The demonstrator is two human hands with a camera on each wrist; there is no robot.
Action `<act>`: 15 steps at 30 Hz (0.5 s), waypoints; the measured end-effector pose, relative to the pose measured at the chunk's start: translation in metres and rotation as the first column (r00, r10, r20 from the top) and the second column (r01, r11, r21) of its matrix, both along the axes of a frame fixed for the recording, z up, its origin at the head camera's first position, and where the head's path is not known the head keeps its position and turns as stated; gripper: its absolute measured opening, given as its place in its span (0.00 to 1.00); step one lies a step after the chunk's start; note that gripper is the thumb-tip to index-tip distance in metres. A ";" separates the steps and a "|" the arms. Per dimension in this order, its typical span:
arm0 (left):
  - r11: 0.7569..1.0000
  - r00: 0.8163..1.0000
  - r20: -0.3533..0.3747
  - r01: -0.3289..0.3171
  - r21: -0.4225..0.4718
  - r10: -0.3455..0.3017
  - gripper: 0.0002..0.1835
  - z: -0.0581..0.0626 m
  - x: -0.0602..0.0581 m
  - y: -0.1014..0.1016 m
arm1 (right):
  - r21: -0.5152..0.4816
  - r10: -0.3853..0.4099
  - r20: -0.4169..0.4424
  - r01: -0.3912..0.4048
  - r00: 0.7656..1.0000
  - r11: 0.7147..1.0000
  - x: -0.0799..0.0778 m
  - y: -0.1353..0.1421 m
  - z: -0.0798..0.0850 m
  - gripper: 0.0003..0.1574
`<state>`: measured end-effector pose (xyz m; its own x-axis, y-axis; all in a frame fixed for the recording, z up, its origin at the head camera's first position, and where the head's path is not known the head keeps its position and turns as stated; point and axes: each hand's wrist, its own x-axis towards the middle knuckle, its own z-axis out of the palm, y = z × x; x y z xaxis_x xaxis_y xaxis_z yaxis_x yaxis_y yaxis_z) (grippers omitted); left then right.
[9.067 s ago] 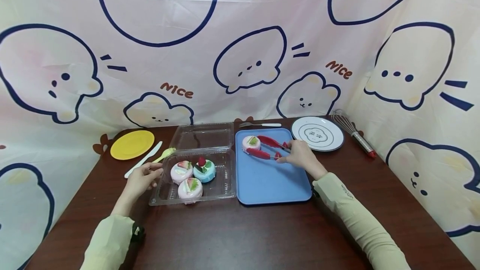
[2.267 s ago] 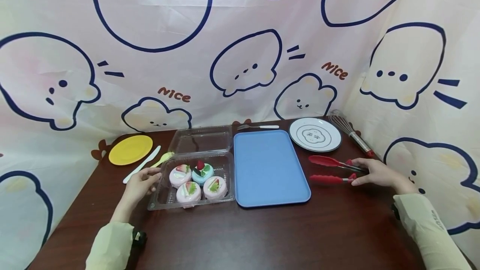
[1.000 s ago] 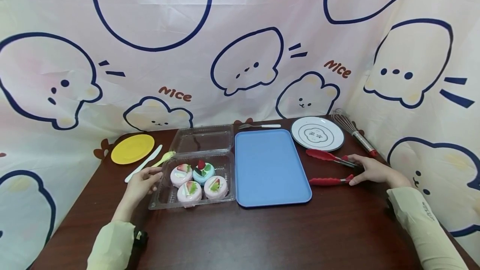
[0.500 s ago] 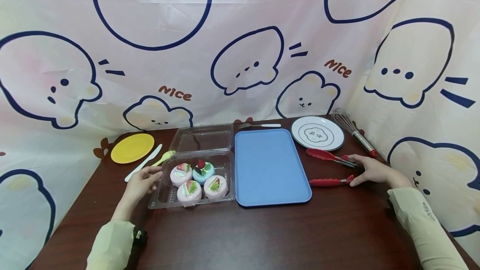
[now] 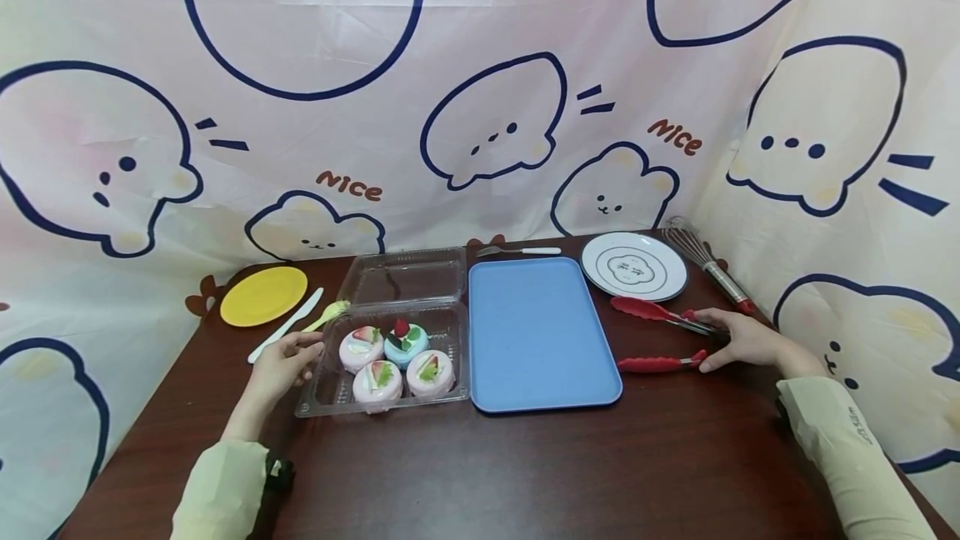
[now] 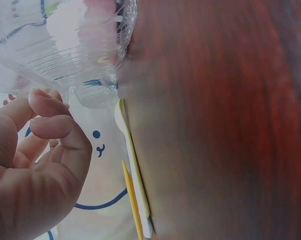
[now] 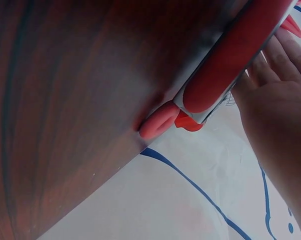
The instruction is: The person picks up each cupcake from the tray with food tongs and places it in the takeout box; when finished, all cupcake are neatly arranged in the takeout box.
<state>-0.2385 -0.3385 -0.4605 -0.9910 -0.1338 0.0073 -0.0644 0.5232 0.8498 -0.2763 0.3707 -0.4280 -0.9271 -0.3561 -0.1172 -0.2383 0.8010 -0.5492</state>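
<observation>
My left hand (image 5: pixel 279 371) pinches the left rim of an opened clear plastic box (image 5: pixel 459 340); the left wrist view shows the fingertips against the box's edge (image 6: pixel 20 75). Inside sit three pink toy cakes (image 5: pixel 377 383) with strawberry toppings and a blue one (image 5: pixel 406 347) topped with a red berry. To the right of the blue tray (image 5: pixel 543 340), my right hand (image 5: pixel 742 342) holds red-tipped tongs (image 5: pixel 651 364) by their arms, which are spread with nothing between the tips. The right wrist view has the tongs' red handle (image 7: pixel 235 55) close up, hiding some fingers.
Left of the box lie a yellow plate (image 5: pixel 264 297), a white plastic knife (image 5: pixel 287 325) and a pale green utensil (image 5: pixel 327 315). Along the back are a fork (image 5: pixel 519 251), a white plate (image 5: pixel 634 266) and a whisk (image 5: pixel 708 265). A printed cloth (image 5: pixel 480 107) hangs behind the table.
Earlier the tongs gripped a pink cake on the blue tray; that cake now sits in the box and the tongs have moved right, off the tray. The last second shows almost no movement.
</observation>
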 end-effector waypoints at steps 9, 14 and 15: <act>1.000 1.000 0.027 0.002 -0.024 -0.001 0.30 0.019 0.010 0.012 | 0.006 -0.003 -0.028 0.003 1.000 1.000 -0.001 0.001 -0.003 0.56; 1.000 0.999 0.039 -0.009 -0.022 0.010 0.24 0.034 0.018 0.022 | 0.007 -0.014 -0.027 0.015 1.000 1.000 0.000 0.001 -0.004 0.56; 1.000 0.999 0.034 -0.018 -0.018 0.019 0.24 0.034 0.018 0.022 | 0.006 -0.014 -0.026 0.014 1.000 1.000 0.000 0.000 -0.004 0.56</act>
